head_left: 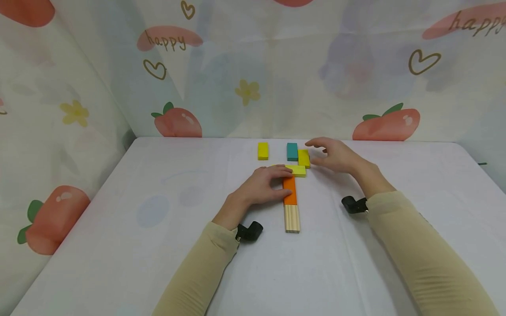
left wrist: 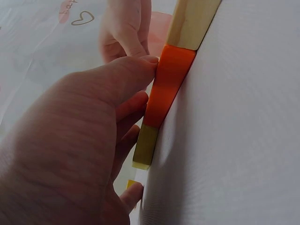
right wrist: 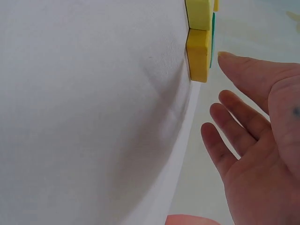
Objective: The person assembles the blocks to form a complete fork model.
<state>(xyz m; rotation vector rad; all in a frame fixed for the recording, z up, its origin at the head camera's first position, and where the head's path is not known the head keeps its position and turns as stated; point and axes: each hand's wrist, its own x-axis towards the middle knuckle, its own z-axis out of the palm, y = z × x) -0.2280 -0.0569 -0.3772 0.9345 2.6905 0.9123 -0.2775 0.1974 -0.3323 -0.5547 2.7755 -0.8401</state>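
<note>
My left hand (head_left: 261,185) lies over the left side of a row of blocks. Its thumb touches the orange block (head_left: 290,196), and its fingers reach across the lime-yellow block (head_left: 299,171), hiding part of it. The left wrist view shows the thumb tip against the orange block (left wrist: 169,86), fingers loosely spread. To the right, my right hand (head_left: 337,157) hovers with parted fingers, its thumb near a yellow block (head_left: 303,158); the right wrist view shows a gap between thumb and yellow block (right wrist: 198,56). A teal block (head_left: 292,151) stands against that yellow block's left side.
Plain wooden blocks (head_left: 292,218) continue the row below the orange one. Another yellow block (head_left: 262,151) sits apart, at the back left. Behind the white table (head_left: 118,263) hangs a printed cloth (head_left: 272,61). Black wrist cameras jut inward from both sleeves.
</note>
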